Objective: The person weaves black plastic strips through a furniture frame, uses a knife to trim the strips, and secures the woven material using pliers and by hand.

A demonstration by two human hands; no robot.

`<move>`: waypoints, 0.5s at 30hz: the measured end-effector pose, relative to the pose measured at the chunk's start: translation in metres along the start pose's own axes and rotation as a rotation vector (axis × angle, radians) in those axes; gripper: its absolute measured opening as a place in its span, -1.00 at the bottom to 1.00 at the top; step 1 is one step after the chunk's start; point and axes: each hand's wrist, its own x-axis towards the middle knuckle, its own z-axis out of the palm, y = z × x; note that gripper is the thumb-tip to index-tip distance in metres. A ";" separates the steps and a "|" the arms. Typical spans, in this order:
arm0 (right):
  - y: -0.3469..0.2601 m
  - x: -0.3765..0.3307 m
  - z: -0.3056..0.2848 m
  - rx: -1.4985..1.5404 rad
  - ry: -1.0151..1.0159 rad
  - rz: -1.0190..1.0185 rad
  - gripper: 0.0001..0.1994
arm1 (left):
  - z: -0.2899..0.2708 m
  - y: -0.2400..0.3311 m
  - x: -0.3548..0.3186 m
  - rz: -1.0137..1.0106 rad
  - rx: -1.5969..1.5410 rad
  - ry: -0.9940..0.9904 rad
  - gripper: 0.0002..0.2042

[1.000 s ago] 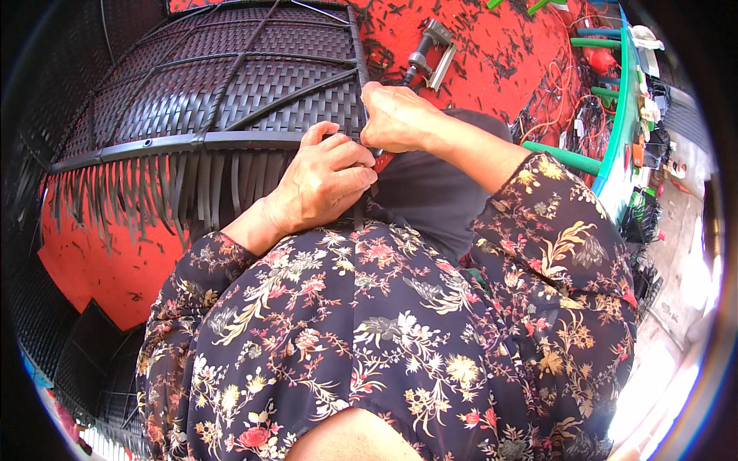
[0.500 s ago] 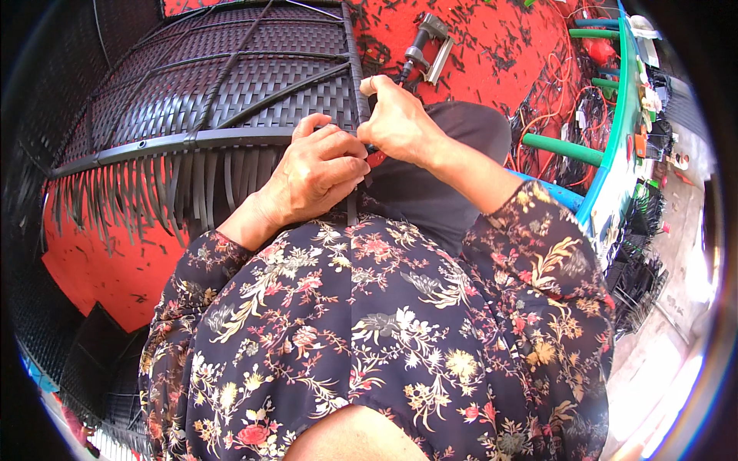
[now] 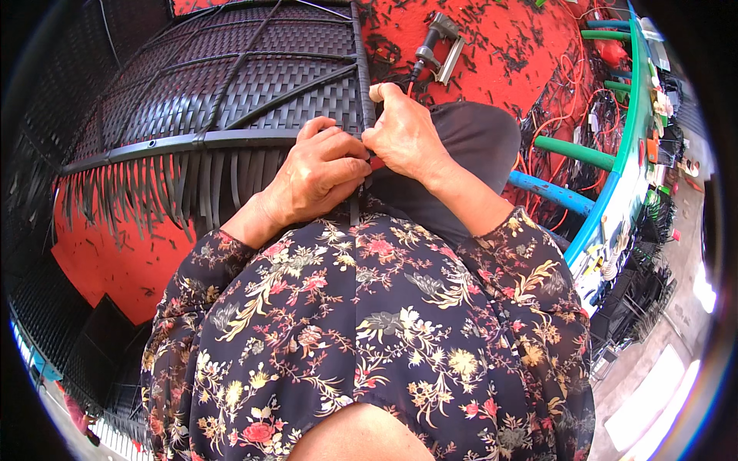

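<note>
A black woven rattan furniture piece (image 3: 307,100) lies in front of me on the left, with a metal rim bar (image 3: 177,144) along its near edge. My left hand (image 3: 319,170) is closed at the near right corner of this frame, its fingers curled. A flat black plastic strip (image 3: 355,211) hangs down from under those fingers. Close against it, my right hand (image 3: 407,137) is closed beside the strip-wrapped side bar (image 3: 361,61), thumb and fingers bent in. What the right fingers pinch is hidden. Many loose black strip ends (image 3: 154,180) dangle below the rim bar.
An air staple gun (image 3: 437,46) with an orange hose lies on the red floor covering (image 3: 492,38) among scattered black scraps. My bent knee (image 3: 484,142) is right of my hands. A green and blue tubular rack (image 3: 576,151) stands at the right, near tangled cords.
My right hand has turned slightly and shifted a little right, its fingers more closed over the corner. My left hand stays at the corner. The whole view has shifted slightly.
</note>
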 end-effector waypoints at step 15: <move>-0.003 -0.001 -0.011 0.044 -0.132 0.052 -0.57 | 0.000 0.003 -0.002 -0.012 -0.024 0.021 -0.88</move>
